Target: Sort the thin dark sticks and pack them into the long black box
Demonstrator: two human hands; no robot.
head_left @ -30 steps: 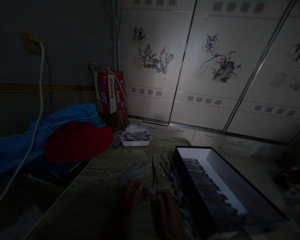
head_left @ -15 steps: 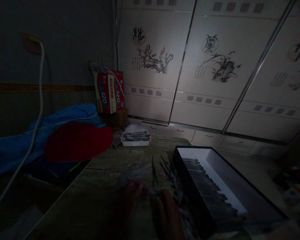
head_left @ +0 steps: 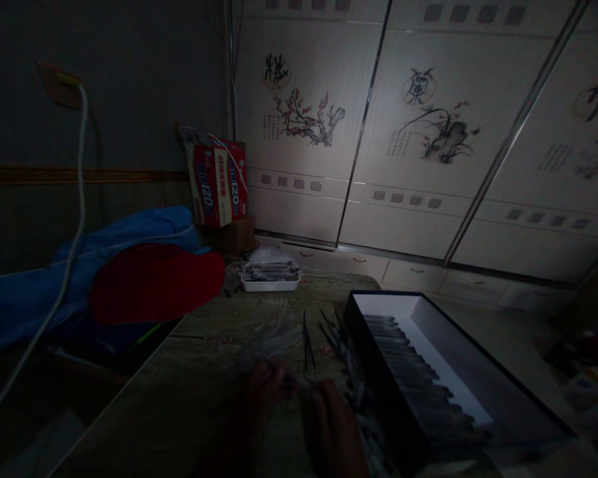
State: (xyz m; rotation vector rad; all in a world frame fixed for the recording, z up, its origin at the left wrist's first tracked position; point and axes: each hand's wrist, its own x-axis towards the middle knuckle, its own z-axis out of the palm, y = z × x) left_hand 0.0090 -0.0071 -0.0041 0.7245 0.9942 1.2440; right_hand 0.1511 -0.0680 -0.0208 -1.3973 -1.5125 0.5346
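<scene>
The room is very dark. My left hand and my right hand are low over the table, close together. Both pinch a thin clear sleeve that spans between them; what is inside it is too dim to tell. Loose clear sleeves lie just beyond my left hand. Several thin dark sticks lie beside them. To the right stands a long black box with a white lining, holding a row of dark wrapped sticks.
A small white tray of packed sticks sits at the table's far edge. A red round thing and blue cloth lie left. A red carton stands by the wall. A white cable hangs left. Painted cabinet doors fill the back.
My hands shifted only slightly, still working the thin sleeve between them. Nothing else has moved.
</scene>
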